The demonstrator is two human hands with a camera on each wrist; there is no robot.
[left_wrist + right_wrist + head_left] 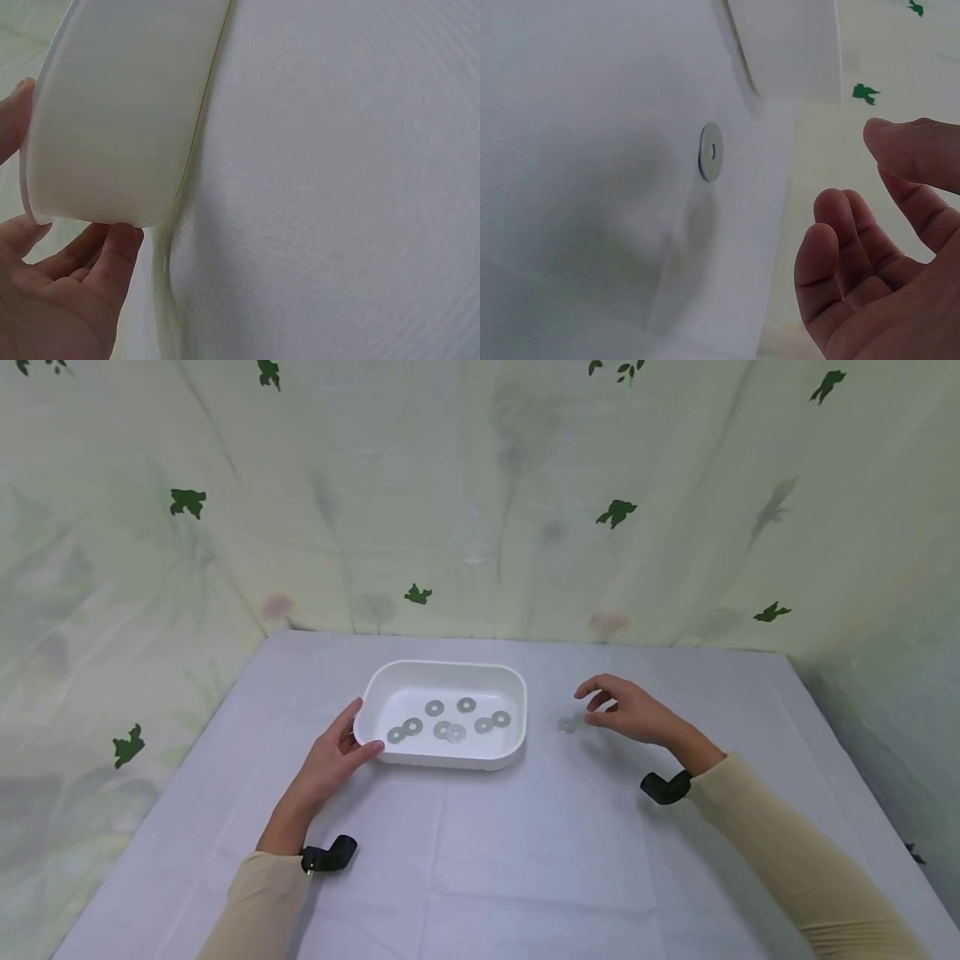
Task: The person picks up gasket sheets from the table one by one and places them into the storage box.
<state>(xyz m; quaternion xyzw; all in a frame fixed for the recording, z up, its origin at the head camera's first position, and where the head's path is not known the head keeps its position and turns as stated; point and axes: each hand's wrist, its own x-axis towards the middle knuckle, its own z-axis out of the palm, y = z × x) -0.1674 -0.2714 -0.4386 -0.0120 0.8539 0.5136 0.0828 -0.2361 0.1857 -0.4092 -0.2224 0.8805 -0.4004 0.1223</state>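
A white plastic tray (442, 761) sits on the table with several flat metal washers (429, 707) lying in it, some overlapping. My left hand (336, 755) holds the tray's left end, thumb at the rim and fingers against the end wall. From the left wrist, the tray's side (112, 112) fills the space between thumb and fingers. One more washer (706, 166) lies flat on the cloth to the right of the tray. Just right of and above it hovers my right hand (630, 710), fingers loosely bent, thumb apart from the fingertips, holding nothing.
A white cloth (540, 860) with fold creases covers the table. Behind and beside it hangs a pale curtain (450, 527) with green leaf shapes. Each wrist carries a black camera, one at the left wrist (330, 855), one at the right (664, 788).
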